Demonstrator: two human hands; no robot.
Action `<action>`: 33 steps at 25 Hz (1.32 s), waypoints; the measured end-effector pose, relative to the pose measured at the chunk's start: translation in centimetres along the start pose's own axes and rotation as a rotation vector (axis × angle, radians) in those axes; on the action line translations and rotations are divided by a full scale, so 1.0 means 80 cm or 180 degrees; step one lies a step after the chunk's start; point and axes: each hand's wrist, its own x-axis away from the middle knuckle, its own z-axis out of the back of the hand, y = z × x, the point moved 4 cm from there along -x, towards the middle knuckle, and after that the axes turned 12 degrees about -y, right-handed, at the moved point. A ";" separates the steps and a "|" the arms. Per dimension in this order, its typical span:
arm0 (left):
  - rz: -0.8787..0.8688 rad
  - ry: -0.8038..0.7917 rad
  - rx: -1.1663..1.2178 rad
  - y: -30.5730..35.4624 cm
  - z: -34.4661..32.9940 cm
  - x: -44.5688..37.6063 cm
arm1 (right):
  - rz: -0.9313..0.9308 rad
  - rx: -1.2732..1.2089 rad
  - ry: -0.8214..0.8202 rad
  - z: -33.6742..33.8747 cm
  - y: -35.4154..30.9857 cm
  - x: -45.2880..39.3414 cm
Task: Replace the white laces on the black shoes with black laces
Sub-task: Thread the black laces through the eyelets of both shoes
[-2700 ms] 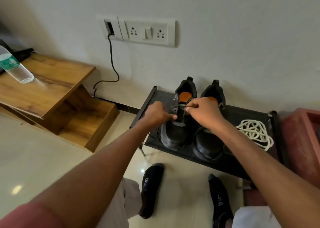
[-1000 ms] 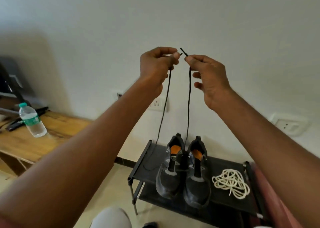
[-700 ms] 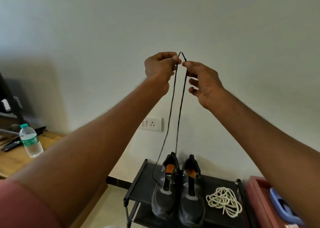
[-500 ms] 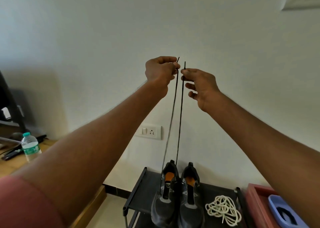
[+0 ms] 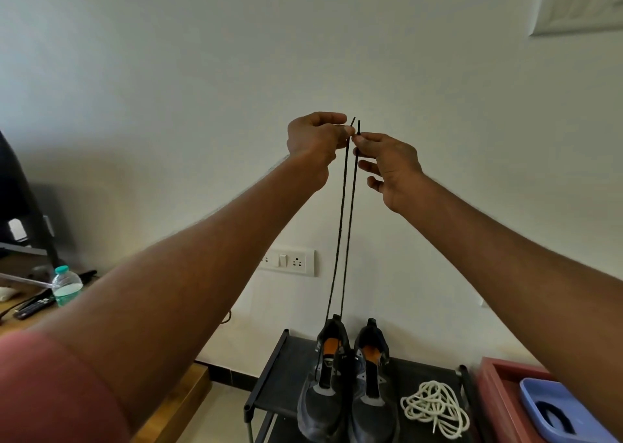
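Standing before a plain white wall, we are holding both ends of the black lace (image 5: 347,227) up high — our left hand (image 5: 315,139) pinching one tip, our right hand (image 5: 387,163) pinching the other, its lower fingers loose. Both strands are running down to the left black shoe (image 5: 325,392), sitting beside its mate (image 5: 372,395) on a black rack (image 5: 269,382). White laces (image 5: 435,409) are lying coiled alongside — a switch plate (image 5: 291,261) behind, a water bottle (image 5: 66,286) left, its label unreadable.

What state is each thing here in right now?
Left hand: pinches one lace end.
Right hand: pinches the other end.
Black lace: taut, rising from left shoe.
Left shoe: on rack.
Right shoe: unlaced.
White laces: piled on rack.
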 end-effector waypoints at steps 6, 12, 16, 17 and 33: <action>0.0203 0.0044 0.0401 -0.008 -0.004 0.006 | -0.0044 -0.0033 -0.0011 0.003 -0.002 0.002; 0.0270 0.0217 0.0768 -0.021 -0.008 0.010 | -0.0102 -0.0026 0.0034 0.001 -0.001 0.000; 0.0259 0.0195 0.0697 -0.022 -0.008 0.008 | -0.0108 0.0012 0.0020 0.002 -0.001 0.000; 0.0257 0.0192 0.0688 -0.023 -0.008 0.008 | -0.0109 0.0028 0.0020 0.002 0.000 -0.001; 0.0641 0.0873 0.0532 -0.152 0.084 0.062 | -0.0488 0.0444 -0.0130 0.024 0.180 0.038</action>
